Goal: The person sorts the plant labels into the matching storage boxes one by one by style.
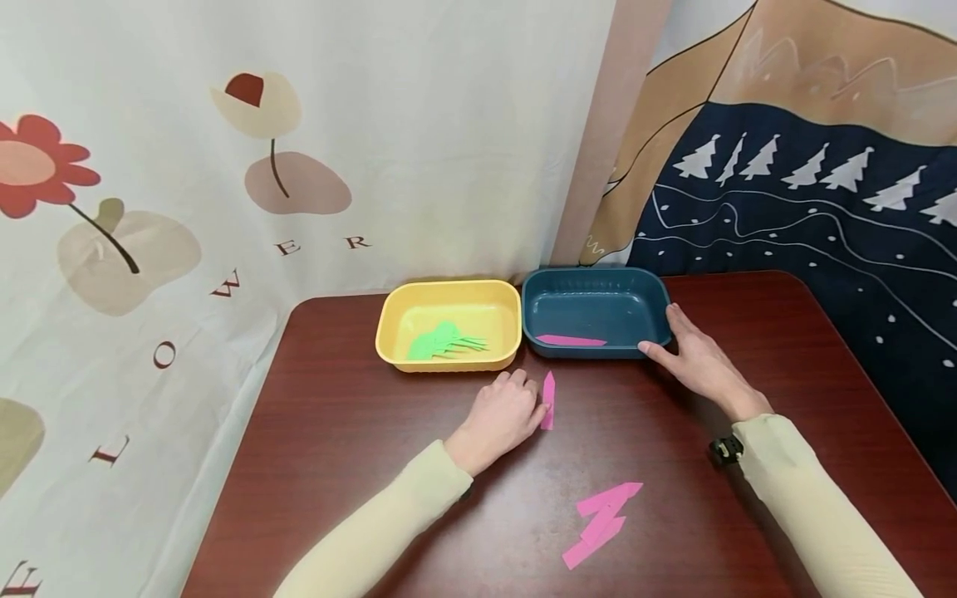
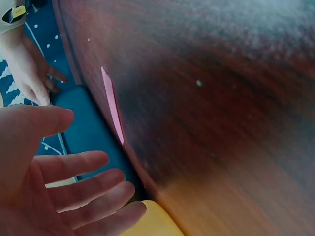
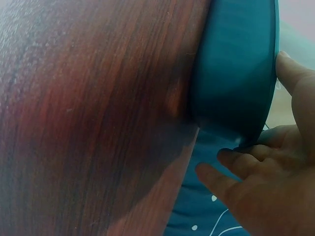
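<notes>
My left hand hovers over the table beside a slim pink paper strip with a pointed end. In the left wrist view, the thumb and fingers of that hand are spread apart, and the pink strip lies on the table away from them. My right hand holds the near right corner of a dark blue plastic basin. Its thumb touches the rim and its fingers lie against the end wall of the basin. Another pink strip lies inside this basin.
A yellow basin stands left of the blue one, with several green paper pieces in it. More pink strips overlap on the brown table nearer the front. Curtains hang behind the table.
</notes>
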Demonstrator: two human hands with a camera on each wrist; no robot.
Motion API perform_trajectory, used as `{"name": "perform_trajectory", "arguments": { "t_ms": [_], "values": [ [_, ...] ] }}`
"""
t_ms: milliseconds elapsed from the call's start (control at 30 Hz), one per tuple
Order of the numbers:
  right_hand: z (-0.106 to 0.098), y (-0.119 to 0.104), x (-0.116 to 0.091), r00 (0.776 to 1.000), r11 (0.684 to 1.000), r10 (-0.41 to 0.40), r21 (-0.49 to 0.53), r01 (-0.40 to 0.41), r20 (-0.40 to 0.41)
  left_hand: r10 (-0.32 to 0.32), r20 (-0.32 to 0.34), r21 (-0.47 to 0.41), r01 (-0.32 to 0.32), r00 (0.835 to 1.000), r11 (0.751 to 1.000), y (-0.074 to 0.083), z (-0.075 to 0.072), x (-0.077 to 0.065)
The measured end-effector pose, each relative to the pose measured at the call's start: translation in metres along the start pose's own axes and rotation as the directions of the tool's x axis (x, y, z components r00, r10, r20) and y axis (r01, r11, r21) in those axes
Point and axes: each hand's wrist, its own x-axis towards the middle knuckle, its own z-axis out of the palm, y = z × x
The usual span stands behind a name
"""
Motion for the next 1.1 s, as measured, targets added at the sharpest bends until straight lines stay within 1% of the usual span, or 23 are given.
{"name": "perform_trajectory", "arguments": {
  "t_ms": [167,267,333,367,567,667,833,967,1100],
  "values": [
    [0.0,0.0,0.0,1.0,1.0,-0.008,0.003,0.008,0.001,-0.013,0.0,0.02,0.013,1.0,1.0,0.003,0.003,0.001],
    [0.0,0.001,0.0,1.0,1.0,-0.011,0.007,0.011,0.0,-0.003,-0.014,0.04,0.004,1.0,0.999,0.005,0.004,0.004],
    [0.0,0.001,-0.001,1.0,1.0,-0.013,0.011,0.013,-0.003,0.002,-0.01,0.064,-0.002,1.0,0.998,0.006,0.004,0.006],
    [0.001,0.001,-0.001,1.0,1.0,-0.014,0.011,0.014,-0.006,0.005,-0.004,0.078,-0.004,1.0,0.997,0.007,0.005,0.007],
    [0.001,0.001,-0.001,1.0,1.0,-0.003,0.016,0.003,-0.01,-0.006,0.084,0.149,-0.007,0.996,0.989,0.014,0.008,0.009],
    [0.001,0.0,0.0,1.0,1.0,0.002,0.016,-0.002,-0.003,-0.009,0.097,0.161,-0.006,0.995,0.987,0.017,0.011,0.009],
    [0.001,-0.001,0.0,1.0,1.0,0.001,0.012,-0.001,0.002,-0.01,0.086,0.17,-0.005,0.996,0.985,0.017,0.013,0.009],
    [0.0,-0.001,0.0,1.0,1.0,0.0,0.011,0.0,0.003,-0.005,0.07,0.205,-0.01,0.998,0.979,0.017,0.013,0.007],
    [0.0,-0.001,-0.001,1.0,1.0,-0.003,0.012,0.003,0.004,-0.007,0.081,0.204,-0.01,0.997,0.979,0.016,0.012,0.005]
  ]
}}
